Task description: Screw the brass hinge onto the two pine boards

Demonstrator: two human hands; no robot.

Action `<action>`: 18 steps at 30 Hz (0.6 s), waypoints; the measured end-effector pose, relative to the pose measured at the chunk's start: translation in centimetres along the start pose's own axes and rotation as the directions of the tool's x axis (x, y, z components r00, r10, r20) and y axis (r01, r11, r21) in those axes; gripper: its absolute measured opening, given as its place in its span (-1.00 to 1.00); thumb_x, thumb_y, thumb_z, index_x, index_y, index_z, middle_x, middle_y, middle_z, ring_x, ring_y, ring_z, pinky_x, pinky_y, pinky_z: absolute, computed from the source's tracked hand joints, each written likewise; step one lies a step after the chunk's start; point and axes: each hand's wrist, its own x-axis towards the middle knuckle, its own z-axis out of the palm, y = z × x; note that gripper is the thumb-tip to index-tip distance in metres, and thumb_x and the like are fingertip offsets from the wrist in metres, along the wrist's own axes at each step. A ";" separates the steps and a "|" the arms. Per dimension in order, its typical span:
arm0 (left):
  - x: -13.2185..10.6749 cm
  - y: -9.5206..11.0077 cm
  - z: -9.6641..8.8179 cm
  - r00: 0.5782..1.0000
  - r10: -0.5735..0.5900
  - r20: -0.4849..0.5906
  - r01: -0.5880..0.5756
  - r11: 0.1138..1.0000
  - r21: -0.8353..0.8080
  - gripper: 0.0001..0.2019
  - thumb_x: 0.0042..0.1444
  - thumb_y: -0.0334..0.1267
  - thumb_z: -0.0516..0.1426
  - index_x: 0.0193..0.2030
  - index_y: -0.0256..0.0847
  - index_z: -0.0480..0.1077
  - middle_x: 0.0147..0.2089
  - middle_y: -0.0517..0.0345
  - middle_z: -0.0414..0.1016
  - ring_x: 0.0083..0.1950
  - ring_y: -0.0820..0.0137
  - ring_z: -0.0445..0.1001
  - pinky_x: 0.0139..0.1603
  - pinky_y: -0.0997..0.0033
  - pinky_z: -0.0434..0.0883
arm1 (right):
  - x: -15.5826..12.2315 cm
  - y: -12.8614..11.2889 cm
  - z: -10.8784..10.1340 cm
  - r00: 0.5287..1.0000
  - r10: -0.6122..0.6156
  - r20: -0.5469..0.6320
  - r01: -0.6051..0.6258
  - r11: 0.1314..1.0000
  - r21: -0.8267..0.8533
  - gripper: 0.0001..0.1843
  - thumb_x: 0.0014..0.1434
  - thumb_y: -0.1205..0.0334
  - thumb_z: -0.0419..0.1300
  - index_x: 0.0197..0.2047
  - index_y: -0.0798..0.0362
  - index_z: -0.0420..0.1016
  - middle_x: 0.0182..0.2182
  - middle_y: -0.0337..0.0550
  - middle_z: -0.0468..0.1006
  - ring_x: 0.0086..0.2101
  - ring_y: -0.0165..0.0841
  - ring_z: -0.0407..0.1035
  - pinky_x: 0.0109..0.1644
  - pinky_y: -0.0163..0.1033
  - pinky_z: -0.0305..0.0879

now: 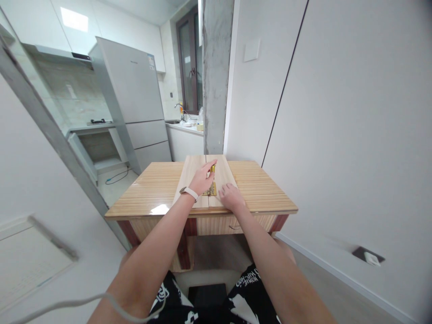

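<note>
Two pale wooden boards (221, 168) lie side by side on the desk, with a narrow seam between them. A brass-coloured hinge (212, 189) lies across the seam, partly hidden behind my left wrist. My left hand (201, 177), wearing a white-strapped watch (190, 193), is over the seam. Between its thumb and fingers stands a yellow and black tool handle (212, 169), which looks like a screwdriver; its lower end is hard to make out. My right hand (231, 196) rests on the right board beside the hinge with its fingers curled in, and anything under them is hidden.
The wood-grain desk (263, 184) has a drawer (219, 226) at its front. Close on the right is a white wall panel (337, 112). Beyond the desk are a fridge (135, 85), a concrete pillar (218, 81) and a sink counter (185, 128). A pale cable (81, 300) crosses at lower left.
</note>
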 end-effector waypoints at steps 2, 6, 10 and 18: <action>0.0 -0.2 0.1 0.999 -0.029 0.027 0.031 0.998 -0.062 -0.46 0.32 -0.46 0.04 0.42 -0.12 0.28 0.27 -0.09 0.46 0.13 0.32 0.56 0.13 0.27 0.53 | 0.0 0.0 0.0 1.000 0.000 0.001 0.000 1.000 0.001 -0.61 0.45 0.03 -0.03 0.02 0.06 0.52 0.01 0.09 0.48 0.09 -0.17 0.23 0.25 -0.10 0.07; 0.0 0.0 0.0 0.998 -0.059 0.010 0.059 0.998 0.034 -0.52 0.29 -0.38 0.15 0.34 -0.05 0.38 0.15 0.02 0.54 -0.08 0.37 0.57 0.00 0.30 0.57 | -0.1 0.0 -0.1 1.000 -0.004 -0.013 0.005 1.000 0.008 -0.60 0.46 0.02 -0.04 0.01 0.08 0.51 -0.01 0.09 0.48 0.09 -0.17 0.24 0.25 -0.11 0.07; 0.0 0.7 -0.3 0.999 -0.044 -0.025 0.048 0.988 0.147 -0.55 0.27 -0.30 0.20 0.29 -0.04 0.43 0.07 0.06 0.55 -0.13 0.36 0.53 -0.03 0.30 0.55 | -0.1 0.0 -0.1 1.000 -0.011 -0.019 0.011 1.000 0.010 -0.59 0.47 0.01 -0.06 0.00 0.09 0.50 -0.01 0.08 0.48 0.08 -0.19 0.25 0.24 -0.12 0.07; 0.1 0.3 0.0 0.999 -0.047 0.025 0.049 0.998 -0.048 -0.51 0.34 -0.42 0.04 0.38 -0.13 0.32 0.22 -0.07 0.49 0.13 0.31 0.55 0.09 0.27 0.54 | 0.0 0.0 -0.1 1.000 -0.010 -0.020 0.010 1.000 0.013 -0.61 0.46 0.01 -0.04 -0.03 0.07 0.51 -0.03 0.09 0.49 0.07 -0.18 0.26 0.23 -0.11 0.09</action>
